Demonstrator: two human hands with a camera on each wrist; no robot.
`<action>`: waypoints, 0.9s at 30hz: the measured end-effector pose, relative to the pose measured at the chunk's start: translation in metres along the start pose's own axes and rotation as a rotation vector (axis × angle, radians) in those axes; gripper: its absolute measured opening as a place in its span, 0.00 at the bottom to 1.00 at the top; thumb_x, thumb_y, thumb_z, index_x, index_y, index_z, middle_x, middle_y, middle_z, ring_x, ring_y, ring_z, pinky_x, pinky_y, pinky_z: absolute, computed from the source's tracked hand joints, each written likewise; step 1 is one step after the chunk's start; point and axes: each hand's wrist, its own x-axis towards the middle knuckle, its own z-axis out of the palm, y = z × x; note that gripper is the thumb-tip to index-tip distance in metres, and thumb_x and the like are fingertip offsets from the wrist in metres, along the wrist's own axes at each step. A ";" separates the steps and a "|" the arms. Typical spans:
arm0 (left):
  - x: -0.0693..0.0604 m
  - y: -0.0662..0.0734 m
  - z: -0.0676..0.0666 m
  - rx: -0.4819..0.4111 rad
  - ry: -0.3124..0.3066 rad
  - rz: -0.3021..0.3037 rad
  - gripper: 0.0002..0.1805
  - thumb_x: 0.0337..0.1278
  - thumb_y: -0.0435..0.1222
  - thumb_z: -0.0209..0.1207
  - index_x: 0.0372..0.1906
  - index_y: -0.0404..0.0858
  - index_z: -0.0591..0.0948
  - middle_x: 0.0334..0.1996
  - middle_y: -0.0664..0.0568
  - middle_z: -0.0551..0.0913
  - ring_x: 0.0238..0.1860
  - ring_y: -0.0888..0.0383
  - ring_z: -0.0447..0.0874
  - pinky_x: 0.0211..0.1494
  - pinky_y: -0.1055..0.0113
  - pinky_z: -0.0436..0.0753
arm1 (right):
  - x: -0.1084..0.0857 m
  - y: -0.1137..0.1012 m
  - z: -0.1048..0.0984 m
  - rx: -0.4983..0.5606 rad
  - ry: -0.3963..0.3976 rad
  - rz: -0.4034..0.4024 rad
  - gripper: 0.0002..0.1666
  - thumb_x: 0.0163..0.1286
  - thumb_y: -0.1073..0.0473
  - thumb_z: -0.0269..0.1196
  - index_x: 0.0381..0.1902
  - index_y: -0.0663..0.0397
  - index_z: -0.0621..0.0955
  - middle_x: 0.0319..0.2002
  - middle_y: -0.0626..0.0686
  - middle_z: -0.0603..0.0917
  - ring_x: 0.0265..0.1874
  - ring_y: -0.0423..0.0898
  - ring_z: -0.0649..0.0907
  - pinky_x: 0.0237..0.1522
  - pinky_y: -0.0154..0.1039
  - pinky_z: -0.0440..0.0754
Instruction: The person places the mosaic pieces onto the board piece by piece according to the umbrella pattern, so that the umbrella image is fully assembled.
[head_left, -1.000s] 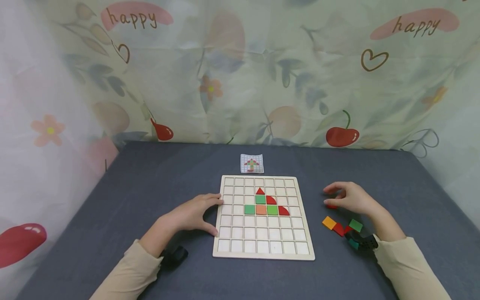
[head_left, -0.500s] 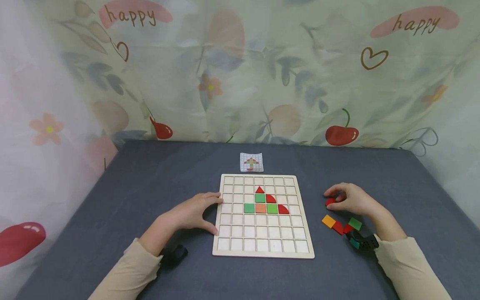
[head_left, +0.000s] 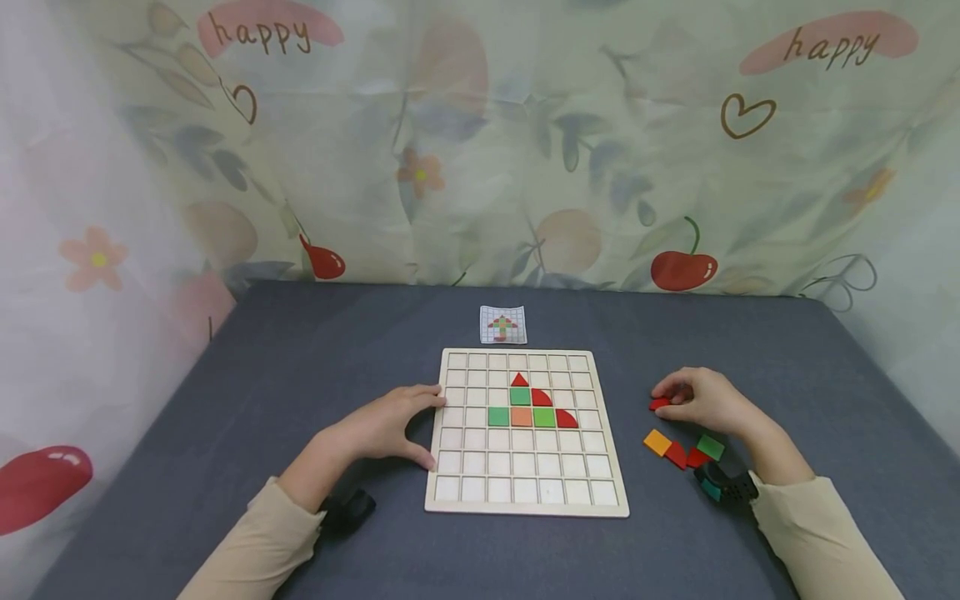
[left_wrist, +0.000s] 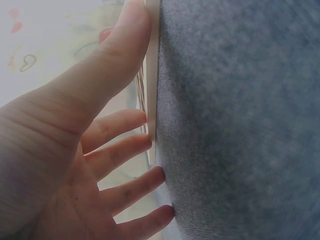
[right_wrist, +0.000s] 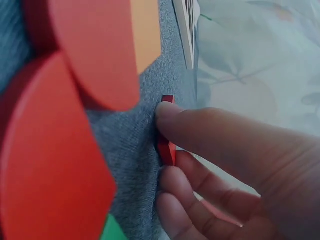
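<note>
Right hand (head_left: pixel 696 398) first. On its wrist feed I make out a pinch on a thin, flat, solid red piece (right_wrist: pixel 167 148), thumb on its side, curled fingertips by its lower end. I see the piece edge-on, its long axis running from above the thumb tip toward the fingers. The hand hides its full outline; I can't tell whether it is off the dark grey cloth (head_left: pixel 300 358).

The relation I weigh: the pale, square, wooden-looking grid board (head_left: pixel 522 465) lies to the left of that pinch, a strip of cloth between. The right hand is the nearer one to its right edge and the only one by the piece.

Left hand (head_left: pixel 390 423) has fingers loosely spread, thumb and fingertips touching the board's left edge, gripping nothing that I can see.

Just nearer me than the pinch, a loose cluster: flat orange-yellow square tile (head_left: pixel 657 442), red piece with a rounded end (head_left: pixel 676 455) touching it, flat green tile (head_left: pixel 711 447). Beyond the board's far edge, a small printed card (head_left: pixel 503 325) with a coloured grid pattern.
</note>
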 end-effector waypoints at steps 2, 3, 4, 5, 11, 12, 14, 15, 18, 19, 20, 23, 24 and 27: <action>0.001 -0.001 0.000 -0.002 -0.002 -0.001 0.47 0.36 0.52 0.72 0.64 0.36 0.69 0.69 0.42 0.63 0.69 0.43 0.60 0.69 0.49 0.64 | 0.001 -0.001 0.000 -0.006 0.005 -0.004 0.12 0.56 0.61 0.68 0.38 0.60 0.83 0.35 0.54 0.84 0.27 0.39 0.77 0.30 0.30 0.76; 0.001 -0.001 0.001 -0.003 -0.002 0.000 0.47 0.36 0.52 0.71 0.64 0.36 0.69 0.69 0.42 0.63 0.69 0.43 0.60 0.69 0.49 0.64 | 0.001 -0.002 0.000 -0.007 0.007 -0.005 0.12 0.56 0.60 0.68 0.38 0.60 0.83 0.34 0.54 0.84 0.26 0.38 0.77 0.29 0.30 0.76; 0.001 -0.001 0.001 -0.003 -0.002 0.001 0.47 0.36 0.52 0.71 0.64 0.36 0.69 0.69 0.42 0.63 0.70 0.44 0.60 0.69 0.49 0.64 | 0.001 -0.003 0.000 -0.006 0.011 -0.005 0.12 0.56 0.60 0.68 0.38 0.60 0.83 0.33 0.53 0.84 0.26 0.38 0.77 0.29 0.30 0.76; 0.001 -0.001 0.001 -0.006 -0.002 0.002 0.47 0.36 0.52 0.72 0.64 0.36 0.69 0.69 0.42 0.63 0.70 0.44 0.60 0.69 0.49 0.64 | 0.001 -0.005 0.000 -0.003 0.017 -0.005 0.13 0.57 0.59 0.67 0.39 0.60 0.83 0.33 0.53 0.84 0.26 0.38 0.77 0.29 0.30 0.76; 0.002 -0.003 0.002 -0.007 -0.002 0.004 0.47 0.36 0.52 0.72 0.64 0.36 0.69 0.69 0.42 0.63 0.70 0.44 0.60 0.69 0.50 0.64 | 0.003 -0.022 -0.001 -0.011 0.099 -0.040 0.13 0.57 0.56 0.68 0.38 0.56 0.83 0.32 0.51 0.81 0.25 0.37 0.75 0.28 0.31 0.75; 0.002 -0.003 0.002 -0.007 -0.001 0.003 0.47 0.36 0.52 0.72 0.64 0.36 0.69 0.69 0.42 0.63 0.70 0.44 0.60 0.69 0.50 0.64 | 0.003 -0.026 -0.001 -0.011 0.111 -0.051 0.12 0.56 0.57 0.68 0.38 0.56 0.84 0.32 0.51 0.81 0.25 0.37 0.75 0.28 0.31 0.75; 0.002 -0.004 0.002 -0.009 -0.001 0.002 0.47 0.36 0.52 0.72 0.64 0.36 0.69 0.69 0.42 0.63 0.70 0.44 0.59 0.69 0.50 0.64 | 0.005 -0.033 0.001 -0.003 0.124 -0.068 0.11 0.56 0.57 0.69 0.37 0.54 0.84 0.31 0.50 0.81 0.25 0.37 0.75 0.27 0.31 0.75; 0.002 -0.004 0.002 -0.010 -0.001 0.001 0.47 0.36 0.52 0.72 0.64 0.36 0.69 0.69 0.42 0.63 0.70 0.44 0.59 0.69 0.50 0.63 | 0.006 -0.038 0.002 0.001 0.128 -0.078 0.11 0.57 0.57 0.68 0.37 0.54 0.84 0.32 0.50 0.80 0.26 0.37 0.75 0.28 0.30 0.76; 0.002 -0.003 0.002 -0.011 -0.001 0.000 0.47 0.36 0.52 0.72 0.64 0.36 0.69 0.69 0.42 0.63 0.70 0.44 0.59 0.69 0.50 0.63 | 0.008 -0.051 0.004 0.019 0.129 -0.103 0.09 0.57 0.59 0.68 0.37 0.54 0.83 0.33 0.51 0.81 0.27 0.38 0.77 0.28 0.30 0.77; 0.001 -0.003 0.002 -0.009 -0.001 0.001 0.47 0.36 0.52 0.72 0.64 0.36 0.69 0.69 0.42 0.63 0.70 0.44 0.59 0.69 0.50 0.63 | 0.009 -0.055 0.005 0.026 0.126 -0.108 0.09 0.57 0.60 0.67 0.37 0.54 0.83 0.34 0.51 0.81 0.27 0.38 0.78 0.28 0.30 0.77; 0.001 -0.003 0.002 -0.010 -0.002 0.002 0.47 0.36 0.52 0.72 0.64 0.36 0.69 0.69 0.42 0.63 0.70 0.44 0.59 0.69 0.50 0.63 | 0.010 -0.060 0.006 0.035 0.122 -0.113 0.09 0.58 0.60 0.67 0.37 0.55 0.83 0.34 0.52 0.82 0.28 0.39 0.79 0.28 0.30 0.78; 0.002 -0.004 0.002 -0.010 -0.003 0.007 0.47 0.36 0.52 0.71 0.64 0.36 0.69 0.69 0.42 0.63 0.70 0.44 0.59 0.69 0.49 0.63 | 0.014 -0.070 0.010 0.049 0.118 -0.143 0.10 0.59 0.61 0.66 0.39 0.56 0.82 0.37 0.53 0.83 0.29 0.40 0.80 0.29 0.30 0.78; 0.002 -0.004 0.001 -0.010 -0.004 0.009 0.47 0.36 0.52 0.71 0.64 0.36 0.69 0.69 0.42 0.63 0.70 0.44 0.59 0.69 0.49 0.63 | 0.016 -0.073 0.011 0.052 0.117 -0.158 0.11 0.59 0.61 0.66 0.40 0.57 0.82 0.38 0.54 0.83 0.29 0.41 0.81 0.29 0.30 0.79; 0.002 -0.004 0.001 -0.010 -0.005 0.012 0.47 0.37 0.52 0.71 0.64 0.36 0.69 0.69 0.42 0.63 0.70 0.44 0.59 0.69 0.49 0.63 | 0.020 -0.081 0.014 0.048 0.119 -0.203 0.12 0.60 0.61 0.65 0.43 0.57 0.82 0.38 0.54 0.84 0.30 0.41 0.81 0.30 0.31 0.79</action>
